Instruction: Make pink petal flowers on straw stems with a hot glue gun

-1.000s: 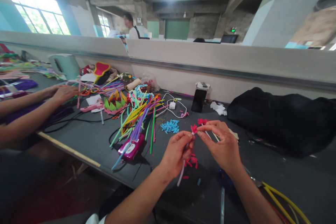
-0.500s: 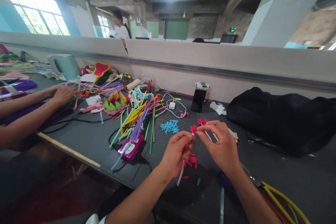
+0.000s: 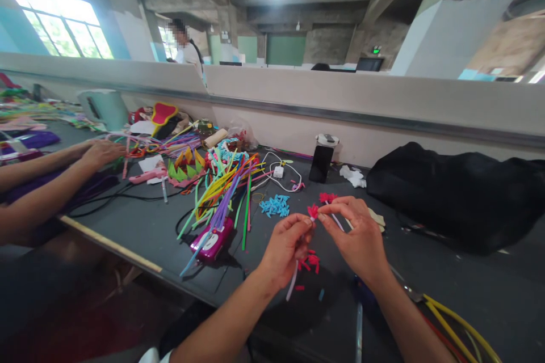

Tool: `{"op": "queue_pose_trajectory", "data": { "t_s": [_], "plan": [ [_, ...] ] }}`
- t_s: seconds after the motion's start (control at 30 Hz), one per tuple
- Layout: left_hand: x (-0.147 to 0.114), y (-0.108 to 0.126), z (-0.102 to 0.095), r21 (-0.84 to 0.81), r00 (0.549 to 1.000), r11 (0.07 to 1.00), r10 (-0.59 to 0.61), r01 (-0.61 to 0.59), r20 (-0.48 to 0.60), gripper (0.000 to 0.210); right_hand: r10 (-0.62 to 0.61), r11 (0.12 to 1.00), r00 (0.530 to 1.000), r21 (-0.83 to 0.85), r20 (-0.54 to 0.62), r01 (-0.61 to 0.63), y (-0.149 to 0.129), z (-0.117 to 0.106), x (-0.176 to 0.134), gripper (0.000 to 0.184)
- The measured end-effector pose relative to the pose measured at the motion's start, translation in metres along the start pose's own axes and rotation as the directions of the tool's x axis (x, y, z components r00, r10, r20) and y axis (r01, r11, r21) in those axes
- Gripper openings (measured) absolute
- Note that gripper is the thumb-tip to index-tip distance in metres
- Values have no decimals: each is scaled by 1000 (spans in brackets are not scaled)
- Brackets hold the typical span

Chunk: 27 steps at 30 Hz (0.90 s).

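Observation:
My left hand [image 3: 287, 247] is closed round a pale lilac pipe cleaner stem [image 3: 292, 282], whose lower end sticks out below my fingers. A small red fuzzy flower head [image 3: 313, 211] tops this stem. From the right, thumb and forefinger of my right hand [image 3: 351, 229] pinch at the edge of that red head. Just behind my right fingers lies another red flower [image 3: 327, 197] on a lilac stem. Under my hands are short red pipe cleaner pieces [image 3: 313, 262], and beyond my left hand sits a pile of short blue pieces [image 3: 275, 205].
Left of my hands lie a bundle of coloured pipe cleaners [image 3: 219, 195] and a purple device [image 3: 213, 243]. A phone [image 3: 321, 163] leans upright at the back. A black bag [image 3: 451, 198] fills the right side. A co-worker's hands [image 3: 102, 150] are at far left. Yellow-handled pliers [image 3: 443, 312] lie nearby.
My hands stay almost still at the red flower head. In the background, a standing person has shifted slightly to the left.

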<state>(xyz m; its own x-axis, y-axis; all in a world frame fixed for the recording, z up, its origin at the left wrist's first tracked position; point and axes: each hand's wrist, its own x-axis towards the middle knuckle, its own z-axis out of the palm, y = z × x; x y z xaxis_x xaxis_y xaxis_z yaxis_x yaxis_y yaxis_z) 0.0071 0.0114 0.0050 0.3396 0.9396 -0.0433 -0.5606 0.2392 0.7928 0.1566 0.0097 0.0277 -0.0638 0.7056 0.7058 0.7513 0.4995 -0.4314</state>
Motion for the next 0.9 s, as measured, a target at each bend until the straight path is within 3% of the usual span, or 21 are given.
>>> {"op": "queue_pose_trajectory", "data": {
  "t_s": [0.43,0.7,0.9],
  "plan": [
    [0,1,0,-25,1000,1000,-7,7,-6,17,37,999,999,26,-24,-36,-1,1,1,9],
    [3,2,-4,-104,998,994,-36,42,58,20,63,993,996,104,-67,-56,-9,-16,6,11],
    [3,4,-4,-119,992,987,-100,109,79,22,74,991,997,110,-11,-72,-13,-25,4,12]
  ]
}}
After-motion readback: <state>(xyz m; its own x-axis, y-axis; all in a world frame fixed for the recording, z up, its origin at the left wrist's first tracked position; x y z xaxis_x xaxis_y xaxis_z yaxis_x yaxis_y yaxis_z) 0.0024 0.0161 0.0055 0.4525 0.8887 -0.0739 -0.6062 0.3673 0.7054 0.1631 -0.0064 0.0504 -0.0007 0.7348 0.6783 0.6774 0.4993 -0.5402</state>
